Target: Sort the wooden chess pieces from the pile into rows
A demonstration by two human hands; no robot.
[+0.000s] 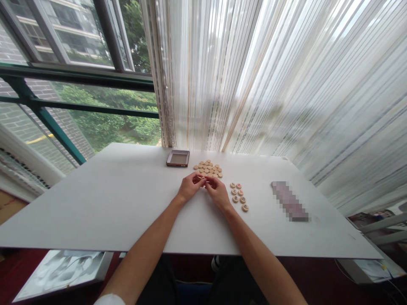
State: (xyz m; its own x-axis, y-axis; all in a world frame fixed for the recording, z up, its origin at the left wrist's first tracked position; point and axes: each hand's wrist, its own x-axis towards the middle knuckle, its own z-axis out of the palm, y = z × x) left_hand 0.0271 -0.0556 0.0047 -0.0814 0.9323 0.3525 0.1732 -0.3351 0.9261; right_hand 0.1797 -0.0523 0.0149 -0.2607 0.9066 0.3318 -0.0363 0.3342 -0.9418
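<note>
My left hand (pixel 190 186) and my right hand (pixel 218 189) meet over the middle of the white table (pixel 127 203), fingertips together. Both are closed in a pinch. What lies between the fingers, if anything, is too small and too covered to make out. Just beyond the fingertips lies a cluster of round wooden xiangqi pieces (pixel 210 168), plain sides up; my fingers cover its near edge. To the right of my right hand, several more xiangqi pieces (pixel 239 192) lie with their characters up, in two short columns with one piece at the near end.
A shallow open box (pixel 178 158) with a dark rim stands behind my left hand, left of the cluster. A pixelated flat pinkish object (pixel 290 201) lies on the right. Striped curtains (pixel 203 84) hang at the table's far edge, with a window (pixel 104 114) at the left.
</note>
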